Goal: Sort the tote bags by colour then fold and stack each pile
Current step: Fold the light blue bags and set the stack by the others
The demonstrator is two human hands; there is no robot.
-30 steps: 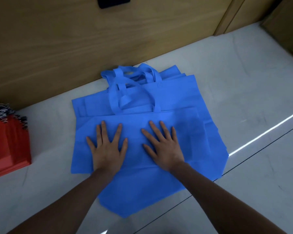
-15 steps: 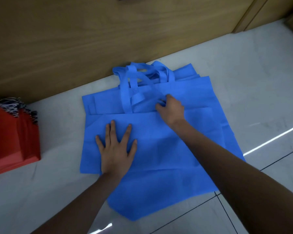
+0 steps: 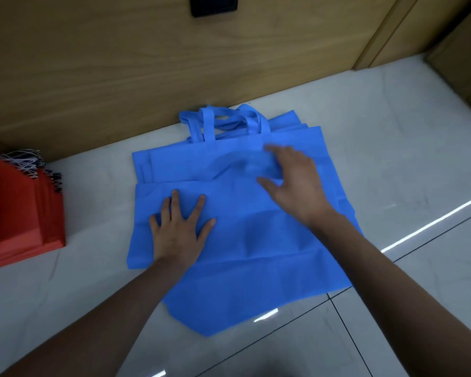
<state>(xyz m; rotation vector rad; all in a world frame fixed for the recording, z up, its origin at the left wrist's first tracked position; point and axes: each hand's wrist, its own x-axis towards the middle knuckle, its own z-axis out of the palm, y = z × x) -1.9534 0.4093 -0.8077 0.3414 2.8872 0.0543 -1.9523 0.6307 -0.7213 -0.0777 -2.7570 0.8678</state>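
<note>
A pile of blue tote bags [image 3: 256, 268] lies flat on the pale floor, with their handles [image 3: 223, 123] against the wooden wall. The top blue bag is folded across its middle. My left hand [image 3: 178, 229] presses flat on its left half with fingers spread. My right hand [image 3: 294, 183] is blurred with motion over the upper right part of the bag. Between its thumb and fingers lies the bag's blurred handle loop [image 3: 239, 164], which it appears to hold. A stack of red tote bags [image 3: 19, 213] sits at the left edge.
The wooden wall [image 3: 120, 63] runs along the back, with a black plate [image 3: 214, 5] on it. Black and white cords [image 3: 27, 160] top the red stack. Pale floor tiles [image 3: 405, 131] stretch to the right and front.
My right hand left the bag's middle, took hold of the top bag's handle loop and now moves it down over the bag. My left hand stayed pressed flat.
</note>
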